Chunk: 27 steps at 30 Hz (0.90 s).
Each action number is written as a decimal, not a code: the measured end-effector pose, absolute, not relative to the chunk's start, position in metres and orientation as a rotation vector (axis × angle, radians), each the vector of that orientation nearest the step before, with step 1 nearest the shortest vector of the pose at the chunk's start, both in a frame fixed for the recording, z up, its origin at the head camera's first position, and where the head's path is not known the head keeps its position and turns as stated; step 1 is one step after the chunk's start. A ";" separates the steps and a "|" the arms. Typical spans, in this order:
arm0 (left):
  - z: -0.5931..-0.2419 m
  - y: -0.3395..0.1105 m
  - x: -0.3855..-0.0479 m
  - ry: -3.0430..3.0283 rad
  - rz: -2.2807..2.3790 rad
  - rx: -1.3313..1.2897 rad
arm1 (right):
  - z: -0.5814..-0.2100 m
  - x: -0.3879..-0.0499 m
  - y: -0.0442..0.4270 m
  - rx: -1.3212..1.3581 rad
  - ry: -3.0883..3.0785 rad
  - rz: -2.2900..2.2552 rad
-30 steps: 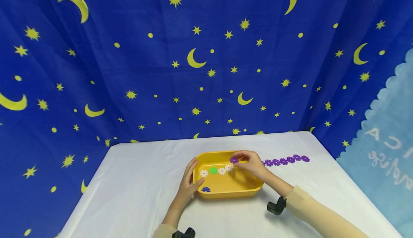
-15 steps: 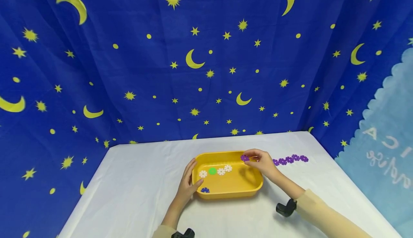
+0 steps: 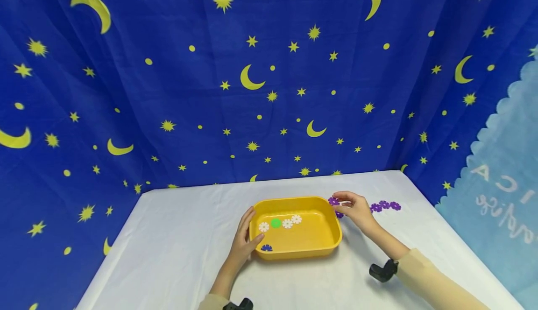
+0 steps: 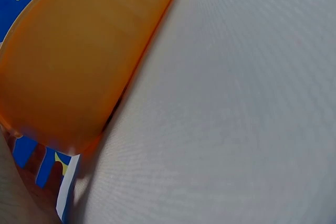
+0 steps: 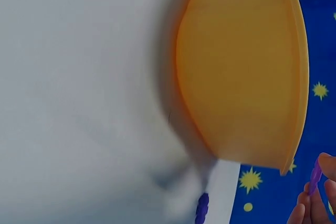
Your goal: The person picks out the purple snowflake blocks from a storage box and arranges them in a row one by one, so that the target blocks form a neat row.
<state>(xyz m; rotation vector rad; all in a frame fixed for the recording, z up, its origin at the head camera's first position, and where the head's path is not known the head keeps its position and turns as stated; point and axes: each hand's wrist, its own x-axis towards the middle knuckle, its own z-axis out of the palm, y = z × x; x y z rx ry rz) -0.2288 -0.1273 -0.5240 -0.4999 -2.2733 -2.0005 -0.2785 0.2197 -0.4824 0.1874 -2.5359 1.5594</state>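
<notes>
My left hand (image 3: 242, 242) holds the left end of a yellow plastic tray (image 3: 294, 255), thumb over the rim and fingers along the outer wall. In the left wrist view, part of that hand (image 4: 31, 182) shows beside the tray's end. Just beyond the tray's right rim, my right hand (image 3: 354, 208) pinches a purple snowflake disc (image 3: 333, 201) between thumb and fingers. The right wrist view shows this disc (image 5: 315, 177) edge-on, raised off the table. Below it, another purple disc (image 3: 339, 214) lies beside the tray.
Inside the tray lie white snowflake discs (image 3: 287, 223), a green disc (image 3: 275, 223) and a dark blue disc (image 3: 266, 248). A row of purple discs (image 3: 384, 205) extends right across the white-covered table (image 3: 180, 249), partly hidden by my right hand. A blue star-patterned curtain (image 3: 201, 90) stands behind.
My right hand has moved right with the purple disc, from over the tray to beyond its right rim. The left hand keeps its hold on the tray, and the discs inside lie as before.
</notes>
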 end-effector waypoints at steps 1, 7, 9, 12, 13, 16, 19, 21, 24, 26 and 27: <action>-0.524 -0.127 -0.229 -2.273 -2.000 -0.500 | -0.483 -0.279 0.222 0.191 -2.536 1.549; -0.524 -0.128 -0.228 -2.278 -2.001 -0.501 | -0.482 -0.277 0.235 0.188 -2.508 1.517; -0.524 -0.128 -0.228 -2.277 -2.000 -0.504 | -0.482 -0.277 0.239 0.184 -2.493 1.519; -0.524 -0.127 -0.228 -2.276 -1.995 -0.505 | -0.483 -0.278 0.247 0.152 -2.474 1.554; -0.524 -0.127 -0.228 -2.275 -1.996 -0.503 | -0.483 -0.279 0.249 0.134 -2.471 1.569; -0.523 -0.127 -0.228 -2.271 -1.999 -0.503 | -0.485 -0.279 0.256 0.077 -2.472 1.588; -0.523 -0.127 -0.228 -2.270 -2.006 -0.503 | -0.486 -0.280 0.263 0.027 -2.484 1.572; -0.522 -0.127 -0.228 -2.276 -2.001 -0.503 | -0.486 -0.280 0.267 0.007 -2.491 1.555; -0.523 -0.127 -0.228 -2.290 -1.992 -0.500 | -0.486 -0.279 0.273 -0.014 -2.474 1.553; -0.524 -0.128 -0.228 -2.295 -1.984 -0.502 | -0.486 -0.279 0.277 -0.016 -2.450 1.548; -0.524 -0.128 -0.229 -2.294 -1.981 -0.504 | -0.487 -0.279 0.279 -0.020 -2.430 1.553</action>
